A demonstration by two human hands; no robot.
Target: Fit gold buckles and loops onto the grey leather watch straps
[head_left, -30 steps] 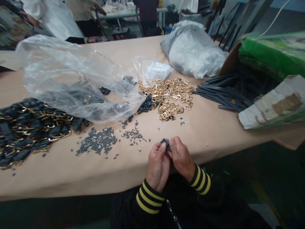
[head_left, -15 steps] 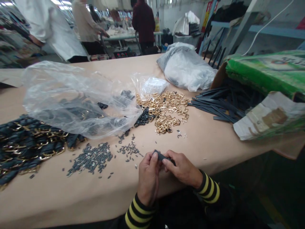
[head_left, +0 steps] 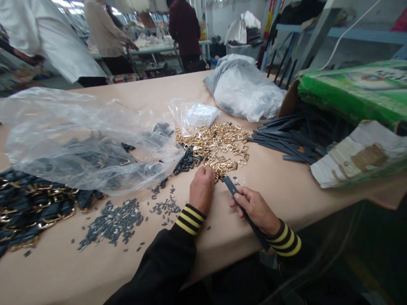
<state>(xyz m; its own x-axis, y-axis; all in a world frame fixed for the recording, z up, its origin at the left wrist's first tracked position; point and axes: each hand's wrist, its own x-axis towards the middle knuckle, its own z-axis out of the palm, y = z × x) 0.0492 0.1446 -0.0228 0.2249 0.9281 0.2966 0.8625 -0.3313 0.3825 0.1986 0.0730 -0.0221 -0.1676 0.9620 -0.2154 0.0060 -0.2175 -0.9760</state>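
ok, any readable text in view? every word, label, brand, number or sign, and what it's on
No text is readable.
Green box: pale printed lettering near the right edge of the picture, too blurred to read.
Red-and-yellow panel in the background: too small and blurred to read.
Dark strip in the right hand: small pale mark, too small to tell what it is.

A flat, dark strap (head_left: 231, 186) slanted lengthwise, its far end just beside the gold buckles (head_left: 222, 136). The buckles, shiny rectangular open frames, lay loosely heaped together.
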